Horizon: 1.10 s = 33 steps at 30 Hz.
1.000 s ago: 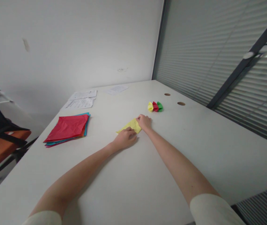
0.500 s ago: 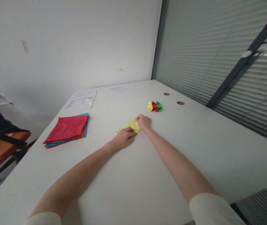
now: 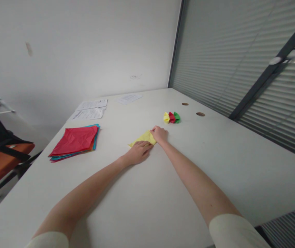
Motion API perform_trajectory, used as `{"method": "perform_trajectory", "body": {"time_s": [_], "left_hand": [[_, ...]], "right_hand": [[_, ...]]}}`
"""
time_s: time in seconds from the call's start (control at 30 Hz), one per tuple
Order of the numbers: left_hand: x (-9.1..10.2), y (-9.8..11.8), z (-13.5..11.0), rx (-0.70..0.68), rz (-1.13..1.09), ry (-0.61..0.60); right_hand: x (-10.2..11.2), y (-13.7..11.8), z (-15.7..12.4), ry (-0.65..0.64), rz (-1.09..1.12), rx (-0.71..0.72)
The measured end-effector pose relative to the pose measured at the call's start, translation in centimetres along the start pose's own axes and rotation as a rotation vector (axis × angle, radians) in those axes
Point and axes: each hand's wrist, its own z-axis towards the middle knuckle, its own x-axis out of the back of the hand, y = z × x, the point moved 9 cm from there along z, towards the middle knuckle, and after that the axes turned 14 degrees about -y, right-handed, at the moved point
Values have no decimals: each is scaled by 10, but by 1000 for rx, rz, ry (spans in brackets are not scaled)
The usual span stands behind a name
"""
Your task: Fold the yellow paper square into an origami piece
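Observation:
A folded piece of yellow paper (image 3: 146, 137) lies on the white table in front of me, its pointed end towards the left. My left hand (image 3: 139, 152) rests along its near edge, fingers stretched out and lying flat on the paper. At the far right end, my right hand (image 3: 159, 134) has its fingers bent and pinched on the paper. Part of the sheet is hidden beneath both hands. Just beyond my right hand sit three small pleated paper pieces: yellow (image 3: 166, 117), red (image 3: 171, 117) and green (image 3: 176, 117).
To the left lies a stack of coloured paper (image 3: 76, 140), red on top with blue beneath. Printed sheets (image 3: 89, 113) lie farther back. Two round holes pierce the table (image 3: 126, 206) near the blinds (image 3: 214, 69). An orange-seated chair (image 3: 5, 162) stands past the left edge.
My left fingers have flattened and slid slightly right along the yellow paper's near edge. My right hand stays at the same end. The view has shifted a little.

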Motion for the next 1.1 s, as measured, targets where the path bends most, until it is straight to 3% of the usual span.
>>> {"method": "perform_trajectory", "body": {"time_s": [0.13, 0.3, 0.57, 1.1], "left_hand": [[1, -4, 1, -11, -84, 23], [2, -23, -1, 101, -262, 78], [-2, -3, 0, -20, -5, 28], [0, 0, 0, -18, 41, 8]], "right_hand": [[-1, 1, 1, -10, 6, -10], [-1, 1, 1, -7, 6, -12], [-1, 1, 1, 6, 2, -12], [-1, 3, 3, -26, 26, -31]]}}
